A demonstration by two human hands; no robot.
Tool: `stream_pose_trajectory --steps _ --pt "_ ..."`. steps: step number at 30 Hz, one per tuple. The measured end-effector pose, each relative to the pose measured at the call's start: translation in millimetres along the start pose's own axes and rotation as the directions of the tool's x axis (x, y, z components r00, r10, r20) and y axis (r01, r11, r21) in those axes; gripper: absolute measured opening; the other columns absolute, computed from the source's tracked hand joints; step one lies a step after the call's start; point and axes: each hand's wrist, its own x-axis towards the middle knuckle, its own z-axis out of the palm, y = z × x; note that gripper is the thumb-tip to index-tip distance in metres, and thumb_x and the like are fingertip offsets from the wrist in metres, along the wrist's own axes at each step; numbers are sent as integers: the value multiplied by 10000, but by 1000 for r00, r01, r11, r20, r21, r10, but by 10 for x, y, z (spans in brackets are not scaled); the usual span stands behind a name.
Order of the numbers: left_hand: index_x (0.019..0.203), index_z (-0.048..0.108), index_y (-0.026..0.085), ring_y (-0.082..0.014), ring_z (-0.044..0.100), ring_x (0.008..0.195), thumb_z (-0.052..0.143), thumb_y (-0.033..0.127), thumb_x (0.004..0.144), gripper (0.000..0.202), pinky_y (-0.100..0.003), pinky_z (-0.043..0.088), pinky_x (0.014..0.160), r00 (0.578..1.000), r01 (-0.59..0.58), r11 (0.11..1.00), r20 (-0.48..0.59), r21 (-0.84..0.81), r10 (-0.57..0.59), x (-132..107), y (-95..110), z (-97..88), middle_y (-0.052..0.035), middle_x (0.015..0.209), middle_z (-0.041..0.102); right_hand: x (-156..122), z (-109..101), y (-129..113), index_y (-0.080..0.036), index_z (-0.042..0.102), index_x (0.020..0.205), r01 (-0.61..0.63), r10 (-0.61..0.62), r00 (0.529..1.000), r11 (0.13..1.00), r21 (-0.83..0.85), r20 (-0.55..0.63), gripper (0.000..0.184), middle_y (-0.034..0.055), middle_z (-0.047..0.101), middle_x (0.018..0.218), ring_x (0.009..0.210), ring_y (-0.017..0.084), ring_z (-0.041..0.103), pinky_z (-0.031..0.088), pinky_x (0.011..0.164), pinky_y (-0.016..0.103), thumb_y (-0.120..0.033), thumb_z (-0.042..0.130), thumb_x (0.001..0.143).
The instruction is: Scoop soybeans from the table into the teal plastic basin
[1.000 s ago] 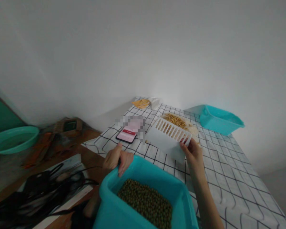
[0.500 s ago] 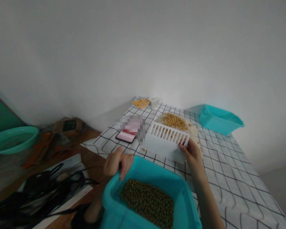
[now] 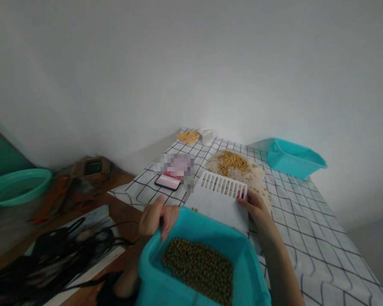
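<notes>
My left hand (image 3: 158, 217) grips the far left rim of a teal plastic tub (image 3: 207, 225) at the table's near edge. Small dark green-brown beans (image 3: 199, 267) cover the tub's floor. In my right hand (image 3: 255, 207) is a white slotted plastic scoop (image 3: 218, 202), held by its right side, thumb against the slotted end. The scoop lies low over the cloth just beyond the tub, its near edge close to the tub's far rim. Beyond it a pile of yellow soybeans (image 3: 232, 162) rests on a spread of pale grains (image 3: 258, 180) that look like rice.
A second teal tub (image 3: 295, 159) stands at the back right of the checked tablecloth (image 3: 306, 229). A phone (image 3: 168, 181) lies left of the scoop, with a yellow cloth (image 3: 189, 137) farther back. Left of the table are black cables (image 3: 79, 246) and a green basin (image 3: 19, 187).
My right hand has drawn the scoop back toward the tub and tilted it flatter, uncovering more of the pale grains. My left hand keeps its grip on the rim.
</notes>
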Motion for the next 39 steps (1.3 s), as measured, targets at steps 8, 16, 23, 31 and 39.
stream_pose_trajectory --steps 8,16,23,31,39 --pt "381 484 215 -121 327 334 367 422 1034 695 -367 240 490 999 19 1000 -36 -12 -19 -21 59 71 -4 294 396 -90 43 -163 -220 768 971 36 -5 979 988 151 -204 289 55 785 1016 975 303 698 526 865 414 -289 744 691" --pt "389 536 219 -140 386 364 413 420 1010 664 -368 300 515 994 66 998 89 -1 -65 -7 77 -31 -15 311 444 -276 -351 -231 -213 715 979 318 -231 768 947 43 -597 249 36 725 1013 1014 256 656 471 878 353 -276 725 739" --pt "390 556 224 -136 367 368 331 433 1042 720 -363 319 542 994 99 995 47 25 -100 -17 120 0 -22 308 452 -378 -840 -138 -220 626 794 344 -253 629 939 -29 -735 153 -13 643 834 834 199 614 467 774 306 -260 738 698" --pt "430 590 229 -146 400 381 280 418 1054 723 -363 358 568 951 118 992 283 35 -123 13 -4 13 -20 337 493 -427 -710 -78 -211 735 922 147 -51 804 983 114 -592 282 15 752 951 848 222 646 461 750 310 -309 769 660" --pt "402 575 229 -155 382 381 275 410 1053 739 -380 319 568 977 86 996 197 1 -85 -131 -178 319 -13 338 446 -423 -696 -100 -223 747 1020 98 -80 870 995 13 -487 356 40 765 1033 951 276 651 496 831 372 -343 758 685"
